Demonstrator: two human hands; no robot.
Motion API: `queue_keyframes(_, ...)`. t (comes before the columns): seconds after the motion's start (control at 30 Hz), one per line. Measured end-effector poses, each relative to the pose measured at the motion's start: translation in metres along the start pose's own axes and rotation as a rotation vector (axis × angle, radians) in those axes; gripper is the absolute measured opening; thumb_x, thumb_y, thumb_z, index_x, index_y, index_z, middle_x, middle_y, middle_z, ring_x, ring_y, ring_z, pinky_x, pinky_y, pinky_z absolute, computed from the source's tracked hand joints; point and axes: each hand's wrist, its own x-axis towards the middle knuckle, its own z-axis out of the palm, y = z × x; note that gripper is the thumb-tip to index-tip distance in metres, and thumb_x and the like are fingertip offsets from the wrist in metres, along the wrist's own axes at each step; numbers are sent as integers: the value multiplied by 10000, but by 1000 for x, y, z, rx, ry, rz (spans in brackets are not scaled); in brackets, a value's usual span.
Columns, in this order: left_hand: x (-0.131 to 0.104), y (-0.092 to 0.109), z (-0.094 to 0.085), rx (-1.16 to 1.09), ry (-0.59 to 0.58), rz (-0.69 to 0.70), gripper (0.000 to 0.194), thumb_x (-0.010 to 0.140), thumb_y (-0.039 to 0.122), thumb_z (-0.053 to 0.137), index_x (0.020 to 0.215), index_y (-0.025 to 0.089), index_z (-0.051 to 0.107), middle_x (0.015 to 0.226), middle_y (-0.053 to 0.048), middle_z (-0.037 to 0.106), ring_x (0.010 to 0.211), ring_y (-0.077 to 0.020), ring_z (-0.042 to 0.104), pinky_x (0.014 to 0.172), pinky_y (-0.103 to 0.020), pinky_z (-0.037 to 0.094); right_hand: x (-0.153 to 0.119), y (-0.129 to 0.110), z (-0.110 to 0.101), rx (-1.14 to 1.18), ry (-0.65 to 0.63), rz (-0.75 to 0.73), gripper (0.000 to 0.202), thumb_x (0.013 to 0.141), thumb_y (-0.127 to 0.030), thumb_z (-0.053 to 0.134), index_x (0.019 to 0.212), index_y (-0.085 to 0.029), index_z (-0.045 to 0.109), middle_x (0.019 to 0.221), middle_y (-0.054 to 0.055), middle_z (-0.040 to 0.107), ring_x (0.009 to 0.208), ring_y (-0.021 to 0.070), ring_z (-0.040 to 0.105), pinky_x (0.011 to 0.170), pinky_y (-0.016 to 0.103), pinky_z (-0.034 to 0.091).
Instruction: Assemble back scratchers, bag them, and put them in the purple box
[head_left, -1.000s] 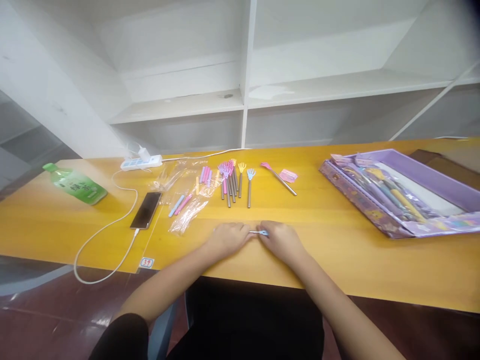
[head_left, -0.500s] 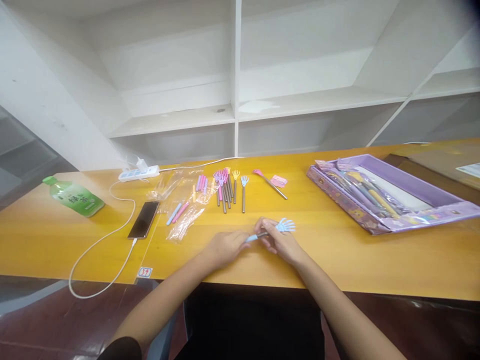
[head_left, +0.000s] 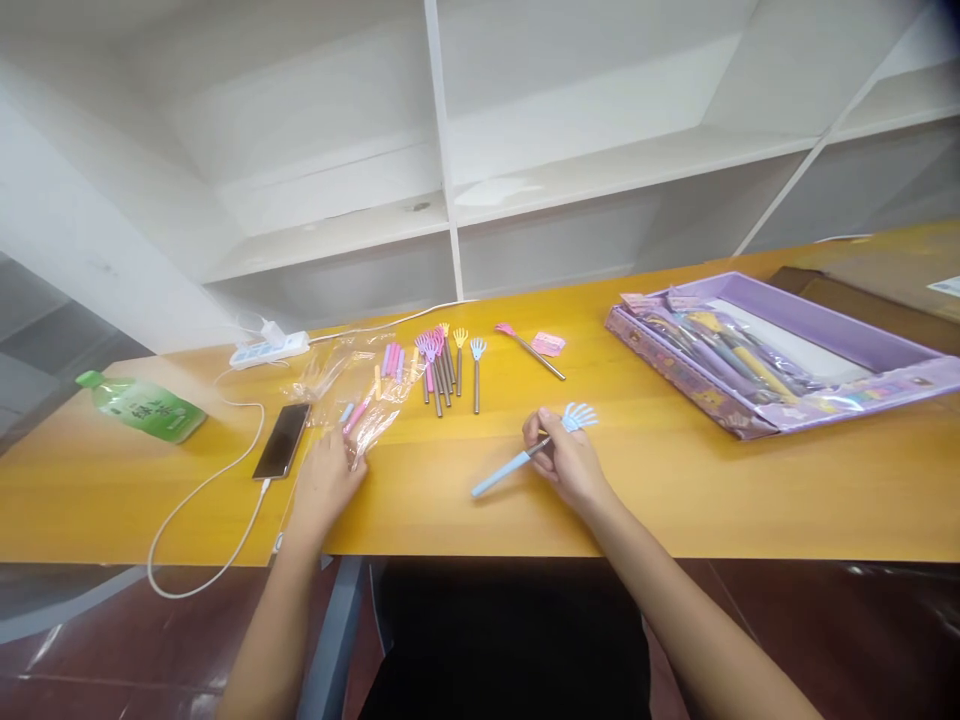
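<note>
My right hand (head_left: 566, 455) pinches the metal shaft of a blue hand-shaped scratcher (head_left: 501, 473), whose light blue grip points down and left. My left hand (head_left: 330, 480) is at the near end of a clear plastic wrapper (head_left: 379, 425), beside a pink grip (head_left: 355, 417) and a blue grip (head_left: 346, 411); its fingertips are too small to tell what they touch. Farther back lie purple and pink grips (head_left: 393, 360), a bunch of pink and yellow scratchers (head_left: 441, 368), a blue-headed scratcher (head_left: 477, 376) and a pink one (head_left: 531, 350).
A purple box (head_left: 750, 400) with packaged scratchers stands at the right, near a pink card (head_left: 548, 344). On the left are a phone (head_left: 282, 441) with a white cable, a green bottle (head_left: 142, 405) and a power strip (head_left: 268, 350). White shelves (head_left: 337, 232) rise behind.
My left hand has let go of the blue grip and moved left to the plastic wrapper. My right hand still holds the scratcher, its whole blue grip now showing. The view has shifted slightly.
</note>
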Motion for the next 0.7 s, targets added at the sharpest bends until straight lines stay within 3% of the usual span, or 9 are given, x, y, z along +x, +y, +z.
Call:
queue_keyframes(0.1,2,-3,2,-38,-8,-21,401,899,235,566,1294,166,556,1095,-129,714,1000,-300,704,848,-406,556,-1,0,1,-9,-3,2,515,913,-659,703,706,-204,577,490,-84,362,359,45,246,341,188,166)
queue_keyframes(0.33,7,-14,-10,-12,306,64,122,982,256,515,999,220,631,1036,-98,754,1015,-298,708,922,-429,546,0,0,0,-5,12,-5,523,902,-666,711,705,-201,574,533,-70,406,370,44,264,347,194,171)
queue_keyframes(0.5,7,9,-37,-65,583,167,127,1022,286,574,984,217,675,985,-86,773,985,-277,686,945,-430,529,-2,-3,0,5,-4,-50,527,929,-669,683,698,-207,578,595,-48,437,401,49,240,363,217,174)
queue_keyframes(0.63,17,37,-49,-227,774,175,114,1013,296,619,1004,214,698,908,-61,733,793,-207,632,815,-378,518,0,-1,5,-13,-54,-132,607,963,-710,614,625,-209,556,609,-9,455,512,103,384,468,248,353)
queue_keyframes(0.7,28,50,-50,-324,846,166,126,1016,312,622,1012,212,698,899,-48,704,731,-177,580,750,-349,496,3,1,13,-20,-102,-102,641,949,-763,590,616,-216,550,568,-8,430,563,136,451,535,269,436)
